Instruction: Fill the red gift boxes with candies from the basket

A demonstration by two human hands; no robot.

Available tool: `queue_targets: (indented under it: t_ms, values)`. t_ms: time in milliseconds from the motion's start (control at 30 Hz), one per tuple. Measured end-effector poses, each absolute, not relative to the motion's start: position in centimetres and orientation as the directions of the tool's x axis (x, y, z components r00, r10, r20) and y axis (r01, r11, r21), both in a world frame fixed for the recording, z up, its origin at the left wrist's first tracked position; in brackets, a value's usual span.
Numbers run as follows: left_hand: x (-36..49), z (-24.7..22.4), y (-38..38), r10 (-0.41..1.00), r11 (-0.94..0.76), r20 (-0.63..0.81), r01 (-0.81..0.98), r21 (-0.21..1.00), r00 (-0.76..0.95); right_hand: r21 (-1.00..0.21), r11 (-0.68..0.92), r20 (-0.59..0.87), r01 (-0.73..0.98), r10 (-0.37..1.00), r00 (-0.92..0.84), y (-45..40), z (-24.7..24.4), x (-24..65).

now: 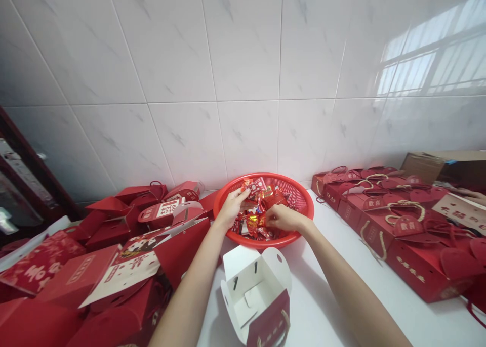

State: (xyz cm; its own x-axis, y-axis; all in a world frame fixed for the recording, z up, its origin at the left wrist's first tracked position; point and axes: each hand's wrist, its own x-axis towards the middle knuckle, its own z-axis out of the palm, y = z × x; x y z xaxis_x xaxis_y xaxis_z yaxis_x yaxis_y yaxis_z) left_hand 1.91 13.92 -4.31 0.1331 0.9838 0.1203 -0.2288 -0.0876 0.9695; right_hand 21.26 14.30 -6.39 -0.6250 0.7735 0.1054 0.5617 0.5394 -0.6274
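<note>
A red plastic basket (309,205) holds many wrapped candies (256,223), mostly red and gold. My left hand (232,205) is at the basket's left side, its thumb and fingers closed on a red patterned packet (258,186). Inside the right part of the basket, my right hand (281,218) has its fingers curled down among the candies; what they hold, if anything, is hidden. Just in front of the basket stands an open gift box (261,291), white inside and red outside, with a rope handle. Nothing but its folded bottom flaps shows inside.
Red boxes (102,225) crowd the left side, many with lids up. Closed red boxes with rope handles (379,210) stand in rows at the right. A cardboard box (436,167) and part of another person's hand (471,194) are at the far right. A tiled wall rises behind.
</note>
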Motion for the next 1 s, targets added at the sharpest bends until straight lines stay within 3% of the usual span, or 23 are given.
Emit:
queue_targets:
  t_ms: [67,333,533,633,767,1000]
  values:
    - [1.9,-4.4,14.0,0.984,-0.091,0.123,-0.224,0.970,0.132,-0.630,0.560,0.136,0.538,0.761,-0.634,14.4,-6.4,21.4]
    - [2.2,-4.5,13.7,0.977,-0.151,0.176,-0.193,0.970,0.118,-0.634,0.512,0.006,0.579,0.752,-0.659,13.9,-6.1,21.5]
    - [2.4,-4.3,13.5,0.963,-0.232,0.251,-0.166,0.958,0.101,-0.700,0.575,0.129,0.424,0.685,-0.717,14.2,-5.5,21.5]
    - [2.4,-4.0,13.3,0.953,-0.281,0.294,-0.150,0.948,0.077,-0.839,0.505,0.310,0.204,0.751,-0.583,14.0,-4.7,21.6]
    - [2.3,-3.0,12.5,0.948,-0.286,0.307,-0.200,0.937,0.084,-0.915,0.399,0.391,-0.053,0.848,-0.359,13.4,-3.5,21.9]
    - [2.2,-0.4,10.6,0.911,-0.382,0.398,-0.138,0.914,0.112,-0.915,0.366,0.397,-0.171,0.893,-0.214,11.8,-1.5,21.9]
